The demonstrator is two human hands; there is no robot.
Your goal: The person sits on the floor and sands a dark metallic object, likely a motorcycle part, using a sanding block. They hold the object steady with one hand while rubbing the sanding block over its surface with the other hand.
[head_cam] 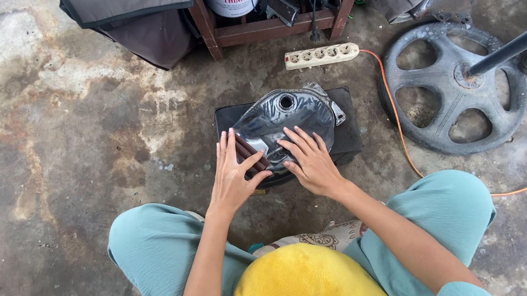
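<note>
A shiny bare-metal fuel tank (286, 116) with a round filler hole lies on a black block (349, 139) on the concrete floor in front of me. My left hand (232, 174) presses a folded piece of dark brown sandpaper (249, 153) against the tank's near left side. Flat on the tank's near edge rests my right hand (309, 159), fingers spread, nothing in it. My knees in teal trousers frame the bottom of the view.
A white power strip (322, 55) with an orange cable (398, 121) lies behind the tank. A grey spoked wheel (453, 85) with a black pole lies at right. A wooden stand (264, 29) holding a white can and dark cloth is at the back.
</note>
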